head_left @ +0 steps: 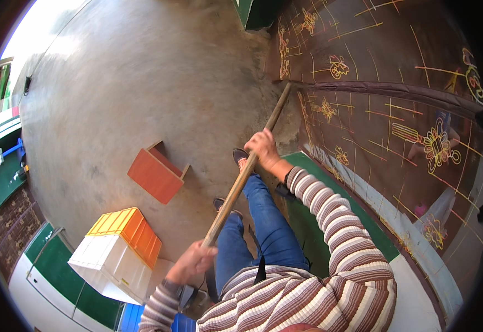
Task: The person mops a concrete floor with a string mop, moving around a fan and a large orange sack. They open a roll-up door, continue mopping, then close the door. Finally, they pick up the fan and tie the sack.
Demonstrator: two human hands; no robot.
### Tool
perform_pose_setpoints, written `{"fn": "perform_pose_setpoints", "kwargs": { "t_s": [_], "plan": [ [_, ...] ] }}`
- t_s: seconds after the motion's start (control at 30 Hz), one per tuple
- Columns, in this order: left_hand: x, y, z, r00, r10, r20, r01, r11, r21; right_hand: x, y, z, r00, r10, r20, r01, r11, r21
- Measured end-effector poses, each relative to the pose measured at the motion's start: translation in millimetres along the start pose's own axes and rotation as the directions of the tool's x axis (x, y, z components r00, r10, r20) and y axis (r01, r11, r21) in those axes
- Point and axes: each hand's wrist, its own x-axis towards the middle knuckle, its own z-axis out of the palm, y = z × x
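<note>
A long wooden pole [233, 196] runs slantwise across the front of my body. My left hand [192, 261] is closed round its near end, close to my left hip. Farther up the shaft my right hand [262, 147] also grips it, with the right arm stretched forward. The far end reaches the floor beside the foot of a dark brown patterned curtain [357, 116]. Whatever may be fixed to that far end does not show. My legs and dark shoes lie beneath the pole.
On the grey concrete floor [158, 83] stands a small stool [158, 175] with a reddish top, left of my feet. An orange crate [144, 235] and a white plastic bin [106, 263] sit together at lower left, with something blue [132, 319] below. A green-and-white wall runs along the left.
</note>
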Motion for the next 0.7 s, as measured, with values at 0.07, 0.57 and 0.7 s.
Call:
{"fn": "perform_pose_setpoints", "kwargs": {
  "t_s": [0.07,0.57,0.7],
  "plan": [
    [-45.8,-36.6,2.5,0.990,-0.020,-0.139,0.008,0.996,-0.085,-6.1,-53.3,6.3,0.997,-0.074,0.016,0.072,0.993,0.095],
    [55.4,-60.8,11.1,0.905,0.423,0.051,-0.325,0.762,-0.560,153.2,-68.8,81.0,0.940,-0.341,0.003,0.338,0.930,-0.146],
    [29.0,-119.8,-25.9,0.926,0.376,0.022,-0.313,0.801,-0.510,102.8,-116.7,107.9,0.927,-0.371,0.055,0.375,0.921,-0.107]
  ]
}}
